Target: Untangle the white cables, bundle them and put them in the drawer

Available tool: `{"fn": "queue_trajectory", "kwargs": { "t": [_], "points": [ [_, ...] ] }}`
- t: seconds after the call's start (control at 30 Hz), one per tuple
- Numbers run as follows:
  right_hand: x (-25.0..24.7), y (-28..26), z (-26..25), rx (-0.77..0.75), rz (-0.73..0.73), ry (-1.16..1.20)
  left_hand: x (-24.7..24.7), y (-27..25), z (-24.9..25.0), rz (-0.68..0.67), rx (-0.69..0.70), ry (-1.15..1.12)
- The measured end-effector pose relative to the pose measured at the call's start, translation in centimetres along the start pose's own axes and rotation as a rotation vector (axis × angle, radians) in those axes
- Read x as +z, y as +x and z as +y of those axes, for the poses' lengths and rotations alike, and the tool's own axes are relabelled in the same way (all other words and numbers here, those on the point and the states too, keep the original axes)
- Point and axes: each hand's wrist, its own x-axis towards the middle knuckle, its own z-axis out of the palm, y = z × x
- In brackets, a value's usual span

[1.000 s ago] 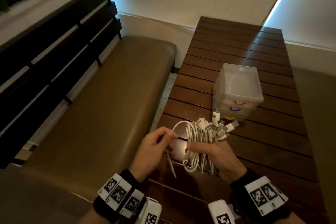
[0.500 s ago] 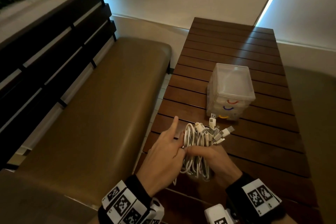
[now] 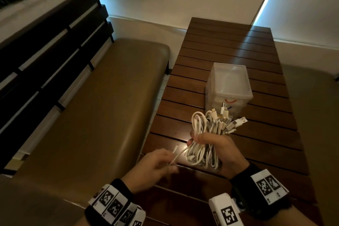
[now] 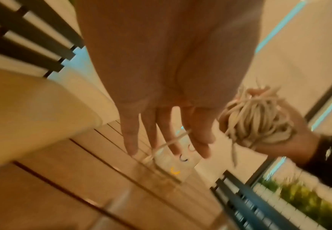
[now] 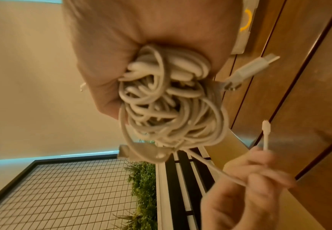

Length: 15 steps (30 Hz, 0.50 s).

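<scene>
A bundle of white cables (image 3: 201,152) is gripped around its middle by my right hand (image 3: 211,141), held above the near part of the wooden table (image 3: 256,134). Several plugs (image 3: 227,121) fan out of the top of the bundle. My left hand (image 3: 165,159) is lower and to the left, pinching one loose cable end (image 3: 178,155) that runs out of the bundle. In the right wrist view the coil (image 5: 169,105) fills my palm and the loose end (image 5: 265,133) sticks up from the left hand (image 5: 249,186). The clear plastic drawer unit (image 3: 229,82) stands beyond, its drawers closed.
A tan padded bench (image 3: 91,115) with a dark slatted back (image 3: 45,51) runs along the left of the table. A white wall closes off the far end. Bare slats of the table lie around the drawer unit.
My left hand left the bundle and drew back down and to the left, pulling one cable end out with it. The right hand lifted the bundle slightly.
</scene>
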Motion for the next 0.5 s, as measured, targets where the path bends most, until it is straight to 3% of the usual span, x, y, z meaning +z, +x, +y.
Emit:
{"fn": "queue_trajectory", "kwargs": {
  "t": [0.1,0.23,0.3,0.43,0.5],
  "points": [
    [-0.8,-0.2,0.4,0.005,-0.025,0.008,0.2,-0.9,-2.5,0.227,-0.113,0.247],
    [-1.3,-0.4,0.9,0.035,0.015,-0.06,-0.6,-1.8,-2.5,0.478,-0.171,0.247],
    [-1.2,-0.5,1.1,0.033,0.051,-0.098,-1.1,-1.7,-1.3,0.559,-0.136,0.247],
    [-0.1,-0.3,1.6,-0.01,0.121,-0.196,-1.0,-1.3,2.2,0.558,0.05,0.219],
    [0.5,0.0,2.0,-0.053,0.153,-0.229,-0.1,-0.8,4.0,0.555,0.078,0.118]
  ]
}}
